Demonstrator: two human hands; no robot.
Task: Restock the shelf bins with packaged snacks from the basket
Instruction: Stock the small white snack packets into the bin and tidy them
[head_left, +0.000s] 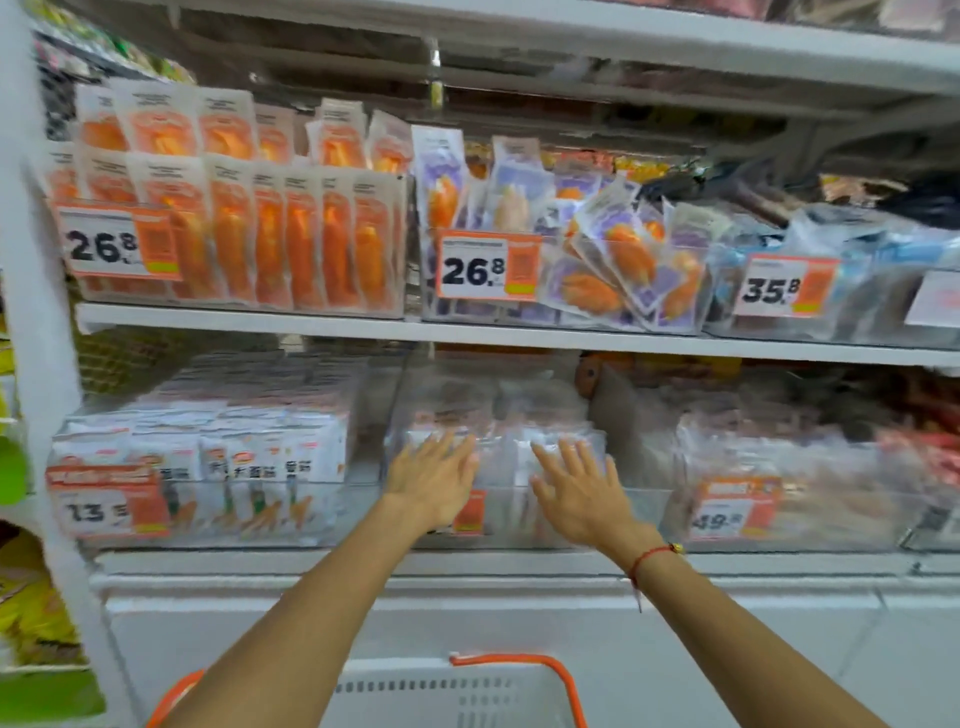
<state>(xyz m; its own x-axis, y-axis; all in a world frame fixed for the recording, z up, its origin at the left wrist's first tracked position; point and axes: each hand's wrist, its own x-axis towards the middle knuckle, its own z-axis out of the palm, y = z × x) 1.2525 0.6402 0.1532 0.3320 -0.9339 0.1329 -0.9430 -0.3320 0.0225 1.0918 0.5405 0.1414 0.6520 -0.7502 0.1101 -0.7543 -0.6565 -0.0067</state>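
Note:
Both my hands reach to the clear middle bin (644, 506) on the lower shelf. My left hand (434, 480) lies flat with straight fingers against the pale snack packets (501, 452) standing in that bin. My right hand (579, 491) is spread open beside it, fingers on the same packets; a red string circles its wrist. Neither hand holds anything. Below, at the bottom edge, sits the white basket (441, 696) with orange handles; its contents are out of sight.
Left of the middle bin stands a bin of white packets (228, 467), right of it a bin of blurred packets (810, 478). The upper shelf (519, 338) carries orange packets (270, 228), purple packets (618, 260) and price tags. A white upright (36, 312) frames the left side.

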